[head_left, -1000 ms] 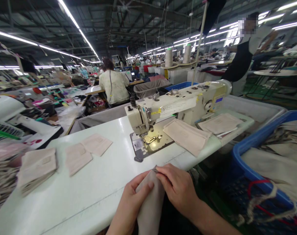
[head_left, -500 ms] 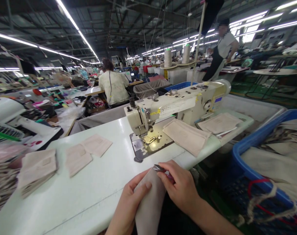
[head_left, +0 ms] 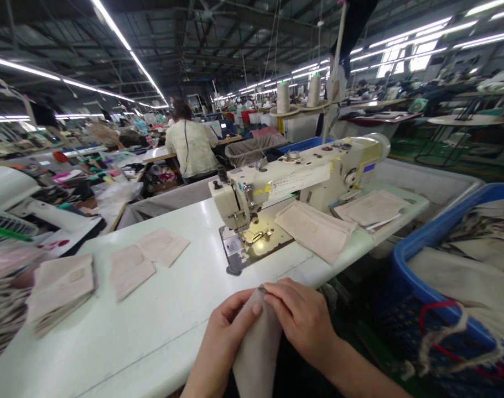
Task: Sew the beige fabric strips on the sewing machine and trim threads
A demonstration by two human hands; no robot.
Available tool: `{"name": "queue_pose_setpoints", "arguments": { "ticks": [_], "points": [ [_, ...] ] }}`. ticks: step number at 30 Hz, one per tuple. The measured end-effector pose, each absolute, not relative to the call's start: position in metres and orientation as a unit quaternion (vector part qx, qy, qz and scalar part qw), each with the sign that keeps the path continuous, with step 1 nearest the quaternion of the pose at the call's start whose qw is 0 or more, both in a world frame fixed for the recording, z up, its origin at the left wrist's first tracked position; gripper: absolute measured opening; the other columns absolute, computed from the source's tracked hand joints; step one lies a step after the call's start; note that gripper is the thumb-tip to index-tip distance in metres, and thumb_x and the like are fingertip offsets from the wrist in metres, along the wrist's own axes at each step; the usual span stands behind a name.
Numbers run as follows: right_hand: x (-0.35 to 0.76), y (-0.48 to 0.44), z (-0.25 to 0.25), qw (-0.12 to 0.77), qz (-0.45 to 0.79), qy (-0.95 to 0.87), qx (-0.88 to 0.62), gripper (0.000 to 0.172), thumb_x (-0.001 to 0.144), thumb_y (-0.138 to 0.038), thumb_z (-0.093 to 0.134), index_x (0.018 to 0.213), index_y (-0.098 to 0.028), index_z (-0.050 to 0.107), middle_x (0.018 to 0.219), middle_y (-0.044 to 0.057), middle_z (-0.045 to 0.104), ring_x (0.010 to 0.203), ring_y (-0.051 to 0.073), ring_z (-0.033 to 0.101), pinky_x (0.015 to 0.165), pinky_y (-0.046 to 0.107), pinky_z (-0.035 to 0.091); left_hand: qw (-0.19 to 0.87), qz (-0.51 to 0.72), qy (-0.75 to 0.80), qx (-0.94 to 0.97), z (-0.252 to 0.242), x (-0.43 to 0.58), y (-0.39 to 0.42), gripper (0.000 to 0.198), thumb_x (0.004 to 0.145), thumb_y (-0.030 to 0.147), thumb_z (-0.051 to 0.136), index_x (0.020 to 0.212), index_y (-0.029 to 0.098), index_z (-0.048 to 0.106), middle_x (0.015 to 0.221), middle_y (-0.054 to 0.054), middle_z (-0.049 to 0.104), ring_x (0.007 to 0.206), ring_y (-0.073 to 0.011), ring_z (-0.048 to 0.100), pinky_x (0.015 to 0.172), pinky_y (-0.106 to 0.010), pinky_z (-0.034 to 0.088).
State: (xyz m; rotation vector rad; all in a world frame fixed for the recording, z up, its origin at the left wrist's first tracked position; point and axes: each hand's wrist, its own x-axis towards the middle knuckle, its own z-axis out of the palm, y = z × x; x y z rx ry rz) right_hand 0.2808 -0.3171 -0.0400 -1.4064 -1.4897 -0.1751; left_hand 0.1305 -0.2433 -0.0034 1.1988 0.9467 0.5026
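A beige fabric piece (head_left: 258,342) hangs folded to a point in front of me, below the table's front edge. My left hand (head_left: 227,331) is closed on its left side, thumb lying on top of the cloth. At the upper corner of the cloth, my right hand (head_left: 304,318) pinches with thumb and forefinger. A small dark grey bit shows at that corner; whether it is cloth or a blade tip, I cannot tell. The metal-tipped snips seen earlier in my right hand are otherwise hidden. Beyond my hands stands a sewing machine (head_left: 293,174) with its needle area lit.
The pale table (head_left: 164,320) carries two loose beige pieces (head_left: 131,268), a left stack (head_left: 63,287) and more pieces (head_left: 313,226) beside the machine. A blue basket (head_left: 409,243) of cloth stands at right. A person (head_left: 191,138) sits with back turned beyond the table.
My right fingers have closed in at the cloth's corner, and the snips' metal tip and reddish handle have gone from clear view. The person walking at back right is now mostly hidden behind the pole.
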Motion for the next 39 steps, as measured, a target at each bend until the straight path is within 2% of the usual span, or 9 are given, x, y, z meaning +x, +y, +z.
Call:
{"name": "queue_pose_setpoints", "arguments": {
  "ticks": [5,16,21,25,28,32,35,39],
  "points": [
    [0.283,-0.319,-0.04,0.544,-0.006,-0.586,-0.601,0.014,0.097,-0.019,0.054,0.109,-0.019,0.061,0.09,0.004,0.068,0.083,0.019,0.065,0.073,0.03,0.051,0.727,0.232,0.432,0.481,-0.004,0.13,-0.243,0.052,0.07,0.044,0.082,0.116,0.022,0.074,0.101,-0.006,0.078,0.087,-0.0232,0.07,0.076,-0.027,0.053],
    [0.282,-0.318,-0.038,0.537,-0.005,-0.592,-0.601,0.017,0.097,-0.019,0.053,0.112,-0.02,0.06,0.09,0.005,0.067,0.082,0.019,0.065,0.072,0.03,0.052,0.716,0.232,0.432,0.497,-0.004,0.129,-0.244,0.052,0.072,0.043,0.08,0.118,0.02,0.073,0.106,-0.007,0.077,0.102,-0.0286,0.068,0.085,-0.031,0.052],
    [0.282,-0.318,-0.039,0.526,-0.014,-0.596,-0.607,0.017,0.097,-0.019,0.053,0.112,-0.02,0.06,0.091,0.005,0.067,0.083,0.02,0.065,0.074,0.032,0.052,0.701,0.226,0.412,0.536,-0.007,0.128,-0.242,0.047,0.077,0.044,0.076,0.118,0.022,0.073,0.107,-0.006,0.076,0.111,-0.0305,0.064,0.093,-0.033,0.049],
    [0.28,-0.318,-0.042,0.534,-0.01,-0.594,-0.602,0.017,0.098,-0.02,0.052,0.114,-0.019,0.058,0.093,0.005,0.067,0.083,0.019,0.066,0.073,0.031,0.053,0.668,0.226,0.388,0.593,-0.001,0.132,-0.247,0.038,0.081,0.044,0.072,0.111,0.022,0.076,0.107,-0.005,0.075,0.108,-0.0295,0.063,0.093,-0.032,0.047],
    [0.279,-0.318,-0.044,0.531,-0.035,-0.595,-0.602,0.018,0.099,-0.021,0.052,0.116,-0.019,0.057,0.093,0.006,0.068,0.082,0.018,0.067,0.073,0.031,0.054,0.625,0.239,0.382,0.637,0.004,0.136,-0.249,0.033,0.082,0.043,0.069,0.106,0.022,0.078,0.099,-0.005,0.073,0.102,-0.0273,0.062,0.089,-0.029,0.046],
    [0.279,-0.318,-0.045,0.478,-0.143,-0.62,-0.606,0.02,0.099,-0.017,0.052,0.118,-0.016,0.057,0.091,0.007,0.07,0.082,0.021,0.068,0.072,0.033,0.054,0.58,0.248,0.385,0.673,0.004,0.137,-0.247,0.028,0.08,0.042,0.07,0.097,0.022,0.08,0.089,-0.004,0.07,0.096,-0.0267,0.061,0.087,-0.029,0.045],
    [0.279,-0.318,-0.045,0.455,-0.176,-0.636,-0.597,0.019,0.099,-0.015,0.052,0.117,-0.014,0.057,0.088,0.008,0.071,0.079,0.021,0.069,0.07,0.034,0.053,0.581,0.239,0.385,0.676,0.003,0.136,-0.246,0.027,0.08,0.042,0.071,0.095,0.021,0.081,0.089,-0.004,0.07,0.094,-0.0264,0.061,0.087,-0.029,0.045],
    [0.28,-0.318,-0.043,0.475,-0.149,-0.628,-0.599,0.015,0.1,-0.016,0.049,0.111,-0.015,0.06,0.084,0.006,0.071,0.075,0.019,0.069,0.068,0.032,0.053,0.619,0.234,0.391,0.64,0.002,0.136,-0.248,0.031,0.078,0.042,0.072,0.098,0.02,0.08,0.096,-0.005,0.073,0.101,-0.0276,0.062,0.092,-0.029,0.045]
  ]
}}
